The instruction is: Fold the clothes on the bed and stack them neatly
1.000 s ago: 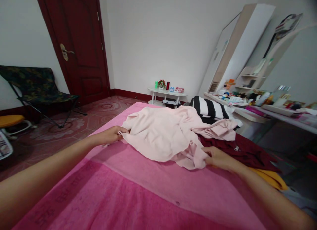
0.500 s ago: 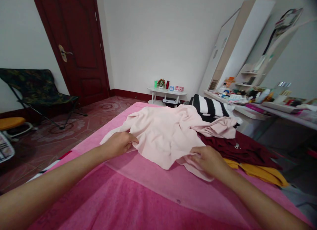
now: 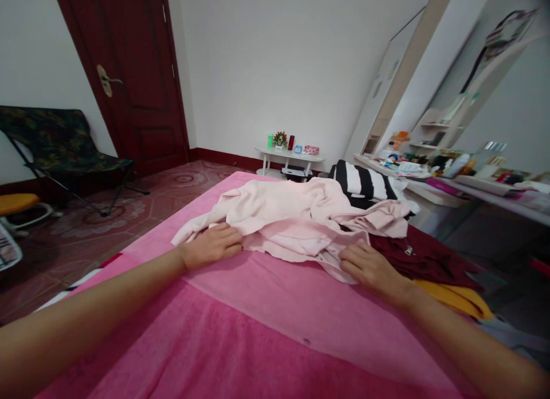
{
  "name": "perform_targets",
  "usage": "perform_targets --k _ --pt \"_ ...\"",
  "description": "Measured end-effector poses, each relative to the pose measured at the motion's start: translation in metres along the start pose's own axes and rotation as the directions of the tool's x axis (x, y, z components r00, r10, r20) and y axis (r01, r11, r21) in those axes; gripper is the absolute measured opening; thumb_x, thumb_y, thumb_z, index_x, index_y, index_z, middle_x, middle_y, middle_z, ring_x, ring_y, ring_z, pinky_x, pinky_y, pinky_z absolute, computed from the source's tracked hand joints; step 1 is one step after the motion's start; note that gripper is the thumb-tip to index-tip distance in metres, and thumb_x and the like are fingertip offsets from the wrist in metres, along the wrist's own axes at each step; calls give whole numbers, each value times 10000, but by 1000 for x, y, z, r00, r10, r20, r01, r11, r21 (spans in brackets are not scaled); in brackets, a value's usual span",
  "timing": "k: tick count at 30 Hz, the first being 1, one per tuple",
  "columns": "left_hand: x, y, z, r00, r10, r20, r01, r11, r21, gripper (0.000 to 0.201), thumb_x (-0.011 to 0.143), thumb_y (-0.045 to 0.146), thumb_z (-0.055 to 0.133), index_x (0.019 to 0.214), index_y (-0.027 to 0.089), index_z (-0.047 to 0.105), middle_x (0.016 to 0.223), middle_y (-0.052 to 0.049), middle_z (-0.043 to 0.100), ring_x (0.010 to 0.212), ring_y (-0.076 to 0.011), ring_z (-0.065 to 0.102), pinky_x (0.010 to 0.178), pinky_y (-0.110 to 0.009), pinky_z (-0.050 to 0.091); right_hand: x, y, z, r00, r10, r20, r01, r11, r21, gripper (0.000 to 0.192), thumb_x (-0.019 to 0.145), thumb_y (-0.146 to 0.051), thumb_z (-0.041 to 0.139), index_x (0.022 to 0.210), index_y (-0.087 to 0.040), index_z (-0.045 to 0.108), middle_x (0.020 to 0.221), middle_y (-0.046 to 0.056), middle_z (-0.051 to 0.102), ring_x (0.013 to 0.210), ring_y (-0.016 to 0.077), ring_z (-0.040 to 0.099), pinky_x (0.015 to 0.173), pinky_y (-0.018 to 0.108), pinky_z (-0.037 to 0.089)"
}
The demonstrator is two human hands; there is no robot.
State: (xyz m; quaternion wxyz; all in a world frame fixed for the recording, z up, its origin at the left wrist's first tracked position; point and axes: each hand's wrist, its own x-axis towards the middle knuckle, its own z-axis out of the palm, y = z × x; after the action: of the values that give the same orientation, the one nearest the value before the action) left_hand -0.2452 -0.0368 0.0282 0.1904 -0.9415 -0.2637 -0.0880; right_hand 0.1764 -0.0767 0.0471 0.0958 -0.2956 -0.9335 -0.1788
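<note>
A pale pink long-sleeved top (image 3: 287, 201) lies spread on the pink bed cover (image 3: 266, 296). My left hand (image 3: 215, 244) is closed on its near left edge, close to the sleeve that stretches out to the left. At the near right edge, my right hand (image 3: 365, 267) also grips the cloth with curled fingers. Between the hands the hem hangs open, and the inside of the garment shows. The other sleeve lies bunched at the right, over dark red clothing.
Right of the top lie a black-and-white striped garment (image 3: 365, 181), a dark red garment (image 3: 429, 261) and a yellow one (image 3: 455, 296). A cluttered dressing table (image 3: 442, 195) stands beyond them. To the left are a camouflage folding chair (image 3: 64, 147) and a door (image 3: 133, 83); a small white table (image 3: 283, 153) is by the wall.
The front hem has lifted and folded back between my hands, opening the garment's lower edge. My right hand has moved slightly up; the left stays near the same place.
</note>
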Motion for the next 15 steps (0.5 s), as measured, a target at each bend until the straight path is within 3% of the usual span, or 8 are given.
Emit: perform_targets --k 2,5,7,10,12,15 --pt "-4 12 -1 999 38 12 -37 999 -31 315 973 211 307 1029 195 616 997 -77 624 944 -188 531 876 -344 357 0 -8 -1 1000 10 28 -12 998 66 244 897 -138 407 981 -206 624 1008 72 649 938 187 565 874 344 398" --pt "-3 20 -4 998 -68 8 68 995 -68 378 934 419 417 1189 174 552 1081 -112 605 988 -221 527 907 -379 345 1 -16 -2 975 214 60 -219 971 95 332 888 -326 497 1177 -173 555 1053 109 642 986 232 571 882 375 399" --pt "-1 19 -3 989 -144 22 145 988 -59 511 881 522 469 1228 152 528 1089 -134 601 998 -246 531 905 -397 345 3 -20 0 948 282 147 -299 948 112 341 873 -414 520 1111 -181 589 965 95 659 911 234 592 826 359 416" --pt "4 16 6 974 -221 43 221 975 6 379 921 402 452 1197 164 555 1045 -123 619 982 -235 544 876 -375 353 6 -23 4 918 316 240 -353 926 131 260 904 -391 469 872 -194 635 821 56 655 779 195 600 730 305 416" --pt "9 14 12 967 -250 55 247 967 60 261 930 252 445 1127 169 593 977 -109 635 933 -219 558 845 -361 361 12 -22 2 903 336 267 -378 917 127 277 917 -367 443 825 -189 635 786 48 648 735 181 599 680 284 413" --pt "20 11 13 974 -205 94 195 975 110 175 870 105 486 918 156 646 876 -100 643 866 -216 567 825 -359 368 26 -14 -14 921 292 258 -322 943 83 285 909 -308 442 764 -180 652 836 68 648 741 182 595 656 287 427"
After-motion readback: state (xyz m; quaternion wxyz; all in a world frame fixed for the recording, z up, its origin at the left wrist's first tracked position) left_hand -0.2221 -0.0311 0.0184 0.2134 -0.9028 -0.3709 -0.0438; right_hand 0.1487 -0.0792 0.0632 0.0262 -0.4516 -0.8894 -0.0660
